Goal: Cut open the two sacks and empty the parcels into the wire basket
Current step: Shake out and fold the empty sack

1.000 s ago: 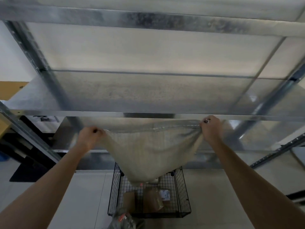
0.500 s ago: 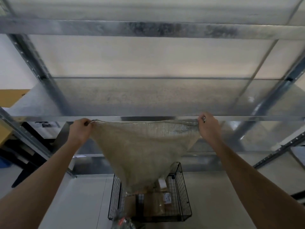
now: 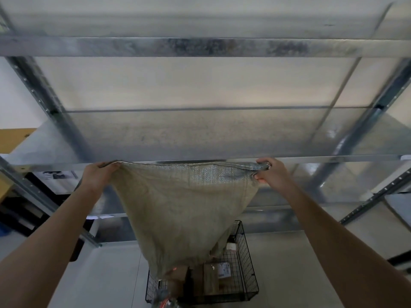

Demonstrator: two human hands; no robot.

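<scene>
Galvanised steel shelving rack: in front of me.
Beige woven sack: hangs stretched, its lower tip over the basket.
Black wire basket: on the floor.
Brown parcels: inside the basket.
My left hand, right hand: each grips a top corner of the sack.

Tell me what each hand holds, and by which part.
Both hold the sack by its upper edge: left hand grips the left corner, right hand the right corner. It hangs above the wire basket.
</scene>
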